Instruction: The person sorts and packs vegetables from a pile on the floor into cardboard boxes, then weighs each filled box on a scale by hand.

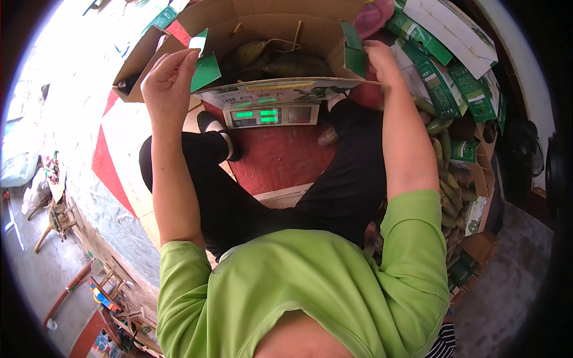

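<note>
An open cardboard box [256,89] with green side flaps stands on a digital scale [271,116] whose display glows green. Inside it lie large dark-green, elongated vegetables or fruits [248,53], one with a thin stem. My left hand [167,80] is closed in a pinch at the upper edge of the box's left green flap [206,70]. At the opposite side, the curled fingers of my right hand [381,59] grip the edge of the right green flap [353,52]; part of those fingers is hidden. Both forearms reach forward over my knees.
Folded green-and-white cartons [439,83] are piled at the right. Below them lies a heap of long green produce [447,185]. A pink plastic basin [373,18] sits behind the box. Another open carton [143,62] stands left, and wooden chairs [116,298] are lower left.
</note>
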The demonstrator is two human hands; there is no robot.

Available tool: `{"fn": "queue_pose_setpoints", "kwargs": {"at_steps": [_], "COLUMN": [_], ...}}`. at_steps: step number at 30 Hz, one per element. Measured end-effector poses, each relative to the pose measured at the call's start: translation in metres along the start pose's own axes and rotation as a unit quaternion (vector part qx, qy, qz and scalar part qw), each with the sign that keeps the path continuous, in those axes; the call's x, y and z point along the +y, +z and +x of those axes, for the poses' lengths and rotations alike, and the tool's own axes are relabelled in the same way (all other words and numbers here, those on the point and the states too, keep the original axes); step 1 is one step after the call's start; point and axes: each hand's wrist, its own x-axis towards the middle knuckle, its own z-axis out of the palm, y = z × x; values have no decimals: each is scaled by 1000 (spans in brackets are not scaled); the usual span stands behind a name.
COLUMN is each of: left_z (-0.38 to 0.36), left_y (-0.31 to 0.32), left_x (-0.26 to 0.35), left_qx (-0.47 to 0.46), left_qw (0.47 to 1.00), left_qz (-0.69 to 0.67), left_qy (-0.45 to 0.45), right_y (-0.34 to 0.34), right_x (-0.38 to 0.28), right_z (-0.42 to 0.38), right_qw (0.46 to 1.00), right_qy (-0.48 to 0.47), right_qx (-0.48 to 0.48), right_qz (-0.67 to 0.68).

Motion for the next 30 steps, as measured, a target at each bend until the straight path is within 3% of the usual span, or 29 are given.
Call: {"fn": "queue_pose_setpoints", "kwargs": {"at_steps": [6,8,18,20,24,30], "left_z": [-1,-2,-3,-3,-4,-1], "left_y": [0,0,-1,-1,0,-3], "left_x": [1,2,5,7,4,5], "left_qx": [-2,-1,-10,4,6,17], "left_qw": [1000,1000,999,999,999,995], "left_qz": [1,3,28,20,-42,-61], "left_qy": [-2,-9,-32,-25,-33,-83], "right_y": [0,0,0,-1,1,6], "right_x": [-6,-12,-7,6,20,26], "right_z": [-5,-12,-5,12,27,32], "right_qw": [1000,998,999,994,994,996], "right_qy": [6,14,11,-9,-55,-42], "right_qx": [-8,-60,-39,-104,-76,-67], "right_qz": [-2,-13,-3,15,49,51]}}
